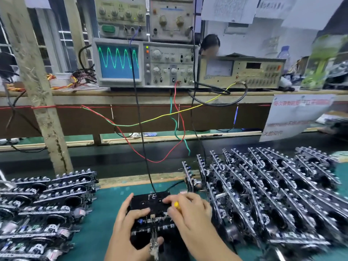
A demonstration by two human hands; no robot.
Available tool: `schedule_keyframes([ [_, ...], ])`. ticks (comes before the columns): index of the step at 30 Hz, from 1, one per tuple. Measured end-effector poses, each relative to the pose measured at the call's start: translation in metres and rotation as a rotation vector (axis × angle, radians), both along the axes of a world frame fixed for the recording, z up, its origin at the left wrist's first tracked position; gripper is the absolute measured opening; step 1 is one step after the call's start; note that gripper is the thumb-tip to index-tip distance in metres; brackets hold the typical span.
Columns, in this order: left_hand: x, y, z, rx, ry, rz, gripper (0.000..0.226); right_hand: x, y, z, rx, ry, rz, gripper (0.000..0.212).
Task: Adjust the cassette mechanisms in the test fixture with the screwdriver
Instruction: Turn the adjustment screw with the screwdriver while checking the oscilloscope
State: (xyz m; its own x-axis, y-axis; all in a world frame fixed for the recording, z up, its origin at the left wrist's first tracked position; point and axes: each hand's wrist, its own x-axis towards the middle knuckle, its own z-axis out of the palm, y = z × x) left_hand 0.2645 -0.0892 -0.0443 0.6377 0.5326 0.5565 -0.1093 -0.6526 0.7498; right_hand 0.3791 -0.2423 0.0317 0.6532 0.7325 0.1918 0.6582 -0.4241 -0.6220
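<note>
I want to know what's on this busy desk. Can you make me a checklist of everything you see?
Surface: green mat.
Job's things: black test fixture with a mechanism; yellow-handled screwdriver.
Clutter: stacked cassette mechanisms left and right.
Hands: left hand steadies the fixture; right hand holds the screwdriver.
Cables: red, green, yellow and black wires hanging down.
Surroundings: oscilloscope showing a green wave; a person behind the shelf.

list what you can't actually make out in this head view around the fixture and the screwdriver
- Screwdriver: only the yellow handle end shows; the right hand hides the shaft and tip.
- Which screw is being turned: covered by that hand.
- Test fixture: its near edge is hidden by the left hand and wrists.
- Hanging paper notice: print too blurred to read.
</note>
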Motion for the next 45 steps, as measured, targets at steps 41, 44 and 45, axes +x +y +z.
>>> schedule_keyframes([
  [41,-0.004,-0.002,0.003,-0.069,0.108,-0.027,0.077,-0.002,-0.017,-0.033,0.154,0.217,0.151,0.049],
  [44,-0.003,-0.002,0.003,-0.069,0.115,-0.03,0.078,-0.002,-0.017,-0.034,0.154,0.207,0.148,0.049],
  [45,-0.003,-0.002,0.003,-0.065,0.112,-0.028,0.076,-0.002,-0.017,-0.034,0.153,0.207,0.147,0.049],
])
